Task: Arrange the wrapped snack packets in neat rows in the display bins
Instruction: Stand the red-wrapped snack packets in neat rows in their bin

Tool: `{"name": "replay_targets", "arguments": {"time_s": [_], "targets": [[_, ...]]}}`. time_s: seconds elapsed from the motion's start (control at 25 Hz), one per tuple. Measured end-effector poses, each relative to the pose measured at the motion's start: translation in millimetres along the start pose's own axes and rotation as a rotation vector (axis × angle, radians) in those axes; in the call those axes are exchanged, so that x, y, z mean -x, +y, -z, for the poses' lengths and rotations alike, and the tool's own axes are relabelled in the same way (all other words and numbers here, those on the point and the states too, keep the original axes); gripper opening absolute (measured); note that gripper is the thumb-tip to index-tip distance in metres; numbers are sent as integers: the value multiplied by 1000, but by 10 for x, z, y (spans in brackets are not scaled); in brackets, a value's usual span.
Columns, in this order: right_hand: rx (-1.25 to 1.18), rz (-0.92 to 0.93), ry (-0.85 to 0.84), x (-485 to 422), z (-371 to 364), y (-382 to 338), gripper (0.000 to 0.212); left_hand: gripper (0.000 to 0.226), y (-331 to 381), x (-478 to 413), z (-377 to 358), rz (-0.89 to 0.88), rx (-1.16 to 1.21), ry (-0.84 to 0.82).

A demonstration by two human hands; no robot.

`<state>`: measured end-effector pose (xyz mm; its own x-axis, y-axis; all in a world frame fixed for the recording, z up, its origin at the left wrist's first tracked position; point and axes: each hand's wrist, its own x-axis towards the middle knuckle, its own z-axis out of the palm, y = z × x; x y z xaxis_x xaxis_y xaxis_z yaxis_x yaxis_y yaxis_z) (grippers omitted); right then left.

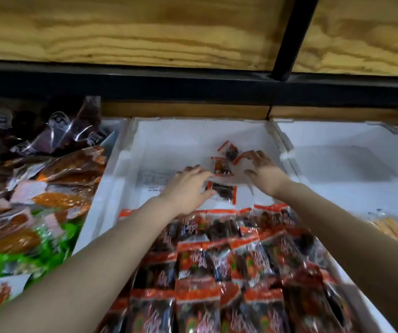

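I have both hands deep in the middle foam bin [123, 152], over three loose snack packets at its 12 o'clock end. My left hand [188, 183] is released, fingers straight and flat, pointing toward 2 o'clock. The near loose packet [223, 191] lies just at its 3 o'clock, with the thumb tip at the packet's left edge; blur keeps me from telling whether it touches. My right hand [262, 169] is also released, fingers spread and loosely bent, grasping nothing. The middle packet [222, 168] sits at its 9 o'clock, between the two hands. The far packet [230, 150] lies tilted at the right hand's 10 o'clock, its red edge strip just beside the fingertips. The rows of packets [229, 260], red-topped and dark, overlap in lines across the 6 o'clock half of the same bin, under both forearms.

The bin floor is white foam with a printed label [154, 179] lying flat at 9 o'clock of the left hand. At 3 o'clock stands the right foam bin [337, 164], with yellow packets [397, 227] at its near edge. At 9 o'clock, brown and orange packets [49, 183] are heaped above green wrappers [37, 258]. Overhead at 12 o'clock runs a wooden shelf [145, 27] on a black metal frame [193, 85].
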<state>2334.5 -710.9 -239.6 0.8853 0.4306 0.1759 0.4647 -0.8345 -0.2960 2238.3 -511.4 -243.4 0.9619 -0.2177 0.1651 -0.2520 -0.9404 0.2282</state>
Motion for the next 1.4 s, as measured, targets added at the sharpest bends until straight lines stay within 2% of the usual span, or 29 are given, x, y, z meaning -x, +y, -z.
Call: {"name": "replay_targets", "arguments": {"time_s": [0.16, 0.32, 0.4, 0.48, 0.56, 0.68, 0.76, 0.8, 0.88, 1.0, 1.08, 1.12, 1.2, 1.24, 1.32, 1.4], "targets": [[35, -37, -75, -645, -237, 295, 65, 61, -23, -689, -248, -16, 66, -284], [127, -3, -138, -1003, -436, 448, 67, 52, -115, -962, -498, -17, 149, -414], [96, 33, -108, -1090, -503, 428, 63, 44, -175, -1016, -548, -3, 162, -426], [36, 11, -19, -1133, -526, 361, 51, 34, -196, -1009, -543, 0, 160, -353], [46, -60, 6, -1159, -525, 318, 49, 27, -178, -946, -508, 31, 305, -227], [33, -187, 38, -1113, -502, 299, 59, 23, -206, -878, -448, 284, 722, -34], [-72, -254, 87, -1044, -387, 245, 67, 19, -268, -876, -433, 453, 894, 112], [-155, -273, 125, -997, -314, 185, 65, 19, -295, -881, -405, 511, 942, 177], [-336, -235, 178, -875, -184, -32, 47, 24, -294, -868, -303, 592, 1114, 257], [-340, -40, 148, -618, -197, -481, 39, 42, -195, -808, -104, 620, 1527, 198], [-411, 60, 93, -448, -192, -702, 39, 35, -119, -740, -8, 541, 1575, 143], [-480, 99, 30, -399, -147, -748, 40, 24, -108, -704, 9, 508, 1568, 156], [-570, 146, -120, -393, -25, -718, 41, 23, -169, -611, 42, 518, 1558, 234], [-572, 127, -111, -454, -10, -632, 41, 26, -235, -574, 48, 539, 1532, 272], [-427, -5, 51, -677, -122, -401, 40, 27, -353, -488, 53, 559, 1460, 302], [-225, -153, 32, -844, -329, -233, 47, 28, -390, -416, 24, 519, 1420, 291]]}}
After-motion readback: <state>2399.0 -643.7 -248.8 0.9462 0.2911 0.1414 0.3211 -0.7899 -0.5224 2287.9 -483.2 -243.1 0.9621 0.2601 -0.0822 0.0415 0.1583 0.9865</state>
